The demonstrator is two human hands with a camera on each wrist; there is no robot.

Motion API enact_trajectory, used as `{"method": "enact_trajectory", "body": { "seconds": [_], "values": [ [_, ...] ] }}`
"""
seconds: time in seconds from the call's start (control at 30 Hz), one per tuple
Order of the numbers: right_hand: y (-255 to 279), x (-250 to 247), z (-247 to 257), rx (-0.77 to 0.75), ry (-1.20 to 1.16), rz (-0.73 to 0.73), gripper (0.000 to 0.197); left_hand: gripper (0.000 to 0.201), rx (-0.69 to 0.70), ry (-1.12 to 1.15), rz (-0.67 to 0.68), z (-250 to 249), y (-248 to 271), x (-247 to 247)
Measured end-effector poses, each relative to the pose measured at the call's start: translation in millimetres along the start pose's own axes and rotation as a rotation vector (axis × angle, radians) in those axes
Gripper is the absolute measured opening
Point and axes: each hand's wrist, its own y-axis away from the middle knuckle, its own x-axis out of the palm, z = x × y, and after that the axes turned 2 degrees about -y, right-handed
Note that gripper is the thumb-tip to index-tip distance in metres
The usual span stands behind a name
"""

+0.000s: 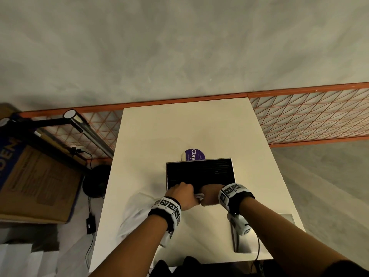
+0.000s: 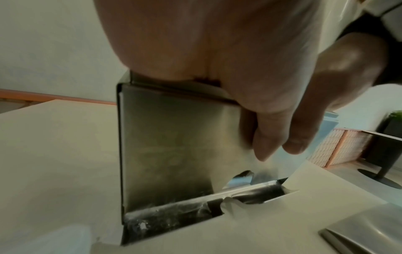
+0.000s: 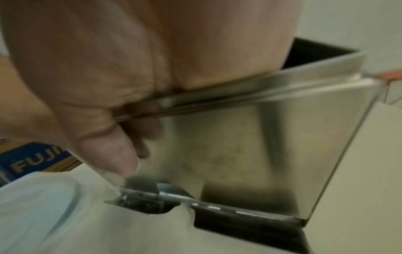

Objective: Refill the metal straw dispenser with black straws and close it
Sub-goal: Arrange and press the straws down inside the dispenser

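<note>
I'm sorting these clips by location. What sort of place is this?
Probably a storeroom or back-of-shop workspace, not a cafe counter: bare concrete floor, orange wire-mesh racking, and a cardboard carton beside the white table.

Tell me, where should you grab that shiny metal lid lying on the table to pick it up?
Probably by its long edges, coming straight down from above. The lid lies flat on the table, near the person's right arm, so only its top and its edges can be reached. It looks long and narrow, so fingers on one long edge and thumb on the other should span it. Both hands are busy at the dispenser now.
</note>
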Motion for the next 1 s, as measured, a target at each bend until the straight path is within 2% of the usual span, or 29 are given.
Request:
{"method": "enact_trajectory", "body": {
  "seconds": [0.2,0.47,0.5,0.57,0.63,0.67,0.77,0.83,0.9,1.0],
  "values": [
    [9,-7,-6,-0.057,-0.020,-0.095,0.047,0.048,-0.029,-0.046,0.069,-3,-6,-14],
    [18,-23,-13,-0.068,-0.010,-0.155,0.036,0.040,0.089,-0.145,-0.077,3,1,-26],
    [21,-24,-16,-0.087,-0.036,-0.203,0.033,0.039,0.125,-0.135,-0.125,6,4,-26],
    [25,-29,-23,-0.152,-0.127,-0.404,0.035,0.041,0.214,-0.084,-0.275,12,6,-26],
    [20,-32,-30,-0.218,-0.176,-0.597,0.044,0.056,0.308,-0.088,-0.411,14,3,-26],
    [16,-33,-33,-0.210,-0.152,-0.646,0.046,0.069,0.325,-0.114,-0.435,14,-1,-26],
    [5,-32,-30,-0.084,-0.049,-0.655,0.045,0.105,0.292,-0.129,-0.402,11,-17,-25],
    [-1,-26,-27,-0.028,-0.013,-0.641,0.048,0.117,0.262,-0.145,-0.319,8,-27,-22],
    [-6,-17,-26,0.016,-0.005,-0.596,0.051,0.118,0.229,-0.153,-0.234,6,-30,-17],
    [-6,-7,-28,0.008,0.093,-0.499,0.061,0.104,0.209,-0.161,-0.194,5,-28,-12]
  ]
}}
